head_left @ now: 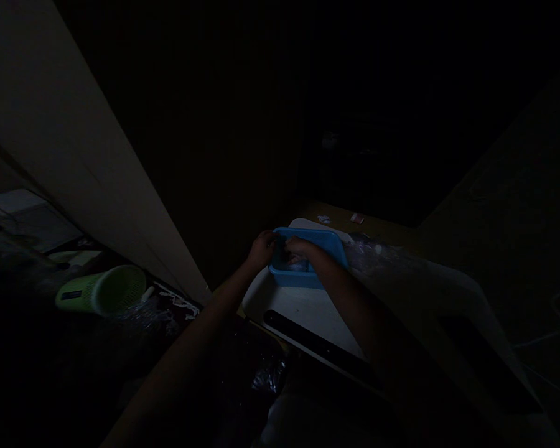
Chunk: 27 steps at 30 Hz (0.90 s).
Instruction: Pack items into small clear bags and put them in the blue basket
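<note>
A blue rectangular plastic basin (324,234) stands on a pale, round-cornered board or tabletop (303,302). At the basin's left rim is my left hand (263,247), its fingers curled over the edge. My right hand (298,247) reaches down inside the basin with its fingers bent. Something pale and bluish (299,266) lies beneath the right hand in the basin; it is too dark to name. Shadow hides most of both hands' fingertips.
Crumpled clear plastic (378,252) lies right of the basin. Behind it are a small pinkish packet (357,218) and a white scrap (323,219). A green basket (116,290) lies on its side at left, beside a pale wall edge (135,186). Much of the room is dark.
</note>
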Tool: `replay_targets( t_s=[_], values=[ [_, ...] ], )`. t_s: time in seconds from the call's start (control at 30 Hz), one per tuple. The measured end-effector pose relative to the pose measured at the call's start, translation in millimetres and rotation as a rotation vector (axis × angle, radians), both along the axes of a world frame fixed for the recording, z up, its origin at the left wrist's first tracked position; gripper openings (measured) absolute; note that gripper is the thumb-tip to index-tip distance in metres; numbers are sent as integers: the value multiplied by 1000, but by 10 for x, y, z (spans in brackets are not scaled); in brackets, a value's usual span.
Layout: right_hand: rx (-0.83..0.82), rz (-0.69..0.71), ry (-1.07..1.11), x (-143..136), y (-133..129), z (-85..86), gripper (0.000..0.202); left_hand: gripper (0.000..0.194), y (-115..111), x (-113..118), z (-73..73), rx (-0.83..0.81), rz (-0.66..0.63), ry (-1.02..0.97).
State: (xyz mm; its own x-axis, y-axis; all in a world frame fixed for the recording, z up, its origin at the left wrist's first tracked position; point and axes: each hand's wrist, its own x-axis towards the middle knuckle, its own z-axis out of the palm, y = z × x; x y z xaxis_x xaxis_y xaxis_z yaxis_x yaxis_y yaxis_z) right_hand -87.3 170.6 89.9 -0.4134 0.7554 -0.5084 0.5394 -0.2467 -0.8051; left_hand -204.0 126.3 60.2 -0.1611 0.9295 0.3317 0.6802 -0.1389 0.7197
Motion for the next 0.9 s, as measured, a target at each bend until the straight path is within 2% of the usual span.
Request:
replay_targets(
  t_s=[0.13,0.27,0.37,0.47,0.53,0.6,0.67,0.73,0.83,0.9],
  values=[
    [-21,-15,61,33,10,-4,19,34,-2,9,22,-26,13,79],
    [13,-74,237,155,46,91,14,35,-6,9,57,-12,26,175],
    [164,-167,385,410,116,188,14,30,-25,38,124,34,56,248],
    [404,-313,441,867,199,197,16,29,-76,150,240,87,91,324],
    [594,-398,385,1258,222,112,18,30,-120,290,331,127,91,383],
    [785,-464,273,1666,190,-42,18,31,-163,484,414,179,55,440],
    [951,-457,125,2036,95,-234,17,32,-200,720,472,241,-2,479],
    [1038,-435,-43,2325,-46,-422,20,33,-233,980,493,304,-77,508],
    [1115,-382,-263,2582,-275,-640,26,34,-271,1370,426,377,-223,536],
    [1147,-339,-374,2665,-405,-738,31,36,-280,1608,296,399,-340,532]
  ],
)
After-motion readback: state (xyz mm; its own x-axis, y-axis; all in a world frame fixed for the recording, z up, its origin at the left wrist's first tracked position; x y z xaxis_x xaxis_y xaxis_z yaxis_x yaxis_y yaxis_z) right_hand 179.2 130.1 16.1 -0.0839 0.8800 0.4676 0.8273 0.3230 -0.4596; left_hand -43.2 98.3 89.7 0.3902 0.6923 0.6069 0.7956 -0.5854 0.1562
